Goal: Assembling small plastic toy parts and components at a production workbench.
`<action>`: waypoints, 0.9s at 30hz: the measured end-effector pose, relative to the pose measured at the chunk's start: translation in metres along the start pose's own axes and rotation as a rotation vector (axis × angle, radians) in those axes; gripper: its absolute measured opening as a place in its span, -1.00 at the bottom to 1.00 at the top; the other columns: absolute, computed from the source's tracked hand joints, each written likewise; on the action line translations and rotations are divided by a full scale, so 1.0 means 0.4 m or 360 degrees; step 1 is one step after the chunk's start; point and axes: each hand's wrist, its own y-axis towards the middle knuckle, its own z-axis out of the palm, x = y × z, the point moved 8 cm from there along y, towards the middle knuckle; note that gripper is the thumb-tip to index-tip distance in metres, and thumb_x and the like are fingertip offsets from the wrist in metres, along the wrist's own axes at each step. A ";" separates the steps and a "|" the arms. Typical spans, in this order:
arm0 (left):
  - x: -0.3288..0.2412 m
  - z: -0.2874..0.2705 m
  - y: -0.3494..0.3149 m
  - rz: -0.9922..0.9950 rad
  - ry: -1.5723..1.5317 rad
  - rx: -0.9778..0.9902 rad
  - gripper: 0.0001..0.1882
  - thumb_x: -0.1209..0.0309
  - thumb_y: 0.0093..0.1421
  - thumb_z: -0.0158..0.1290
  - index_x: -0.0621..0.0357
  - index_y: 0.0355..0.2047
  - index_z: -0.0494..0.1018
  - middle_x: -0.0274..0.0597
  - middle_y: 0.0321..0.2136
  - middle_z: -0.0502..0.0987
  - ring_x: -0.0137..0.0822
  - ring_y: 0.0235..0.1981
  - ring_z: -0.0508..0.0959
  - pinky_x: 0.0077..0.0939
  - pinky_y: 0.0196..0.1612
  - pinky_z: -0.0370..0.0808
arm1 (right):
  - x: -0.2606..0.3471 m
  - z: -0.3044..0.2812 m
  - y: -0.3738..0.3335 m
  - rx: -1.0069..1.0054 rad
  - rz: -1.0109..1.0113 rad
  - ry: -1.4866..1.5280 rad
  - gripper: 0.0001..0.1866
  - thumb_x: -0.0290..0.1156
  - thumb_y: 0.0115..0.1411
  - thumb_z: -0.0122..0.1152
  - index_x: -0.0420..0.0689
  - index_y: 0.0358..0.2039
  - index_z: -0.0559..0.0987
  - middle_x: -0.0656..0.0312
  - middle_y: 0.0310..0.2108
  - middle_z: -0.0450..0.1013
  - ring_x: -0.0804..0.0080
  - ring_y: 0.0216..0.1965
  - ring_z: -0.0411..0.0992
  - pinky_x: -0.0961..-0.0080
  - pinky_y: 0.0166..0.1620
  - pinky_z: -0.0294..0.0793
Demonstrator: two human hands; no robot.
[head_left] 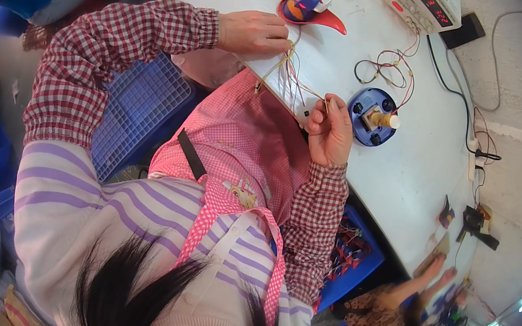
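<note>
A bundle of thin coloured wires [292, 78] hangs over the table's near edge, between my two hands. My left hand [253, 32] lies closed at the upper end of the bundle, its fingertips pressed on the wires. Lower and to the right, my right hand [332, 132] pinches wire ends between thumb and fingers, palm turned up. Just beyond my left fingertips sits a purple toy head [305, 1] with a red winged collar; a wire runs from it toward the bundle. Beside my right hand stands a round blue fixture [366, 98] with a pale yellow knob on its top.
A white power supply [426, 4] with a red display is at the far right of the white table [399, 184], its leads coiled toward the fixture. Blue crates [141, 105] stand left of my lap; a blue bin [361, 259] holds parts. A co-worker [386, 317] sits lower right.
</note>
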 end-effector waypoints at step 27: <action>-0.268 0.160 -0.234 -0.2122 -0.3479 -0.1043 -0.87 0.49 0.21 0.04 0.18 -0.23 0.39 -0.20 -0.35 0.48 -0.45 -0.44 0.48 -0.72 -0.36 0.43 | 0.004 0.004 -0.005 0.0161 -0.0157 0.0001 -0.80 -0.44 0.29 -0.01 -0.25 -0.12 0.40 0.15 -0.36 0.44 0.58 -0.54 0.35 0.74 -0.52 0.34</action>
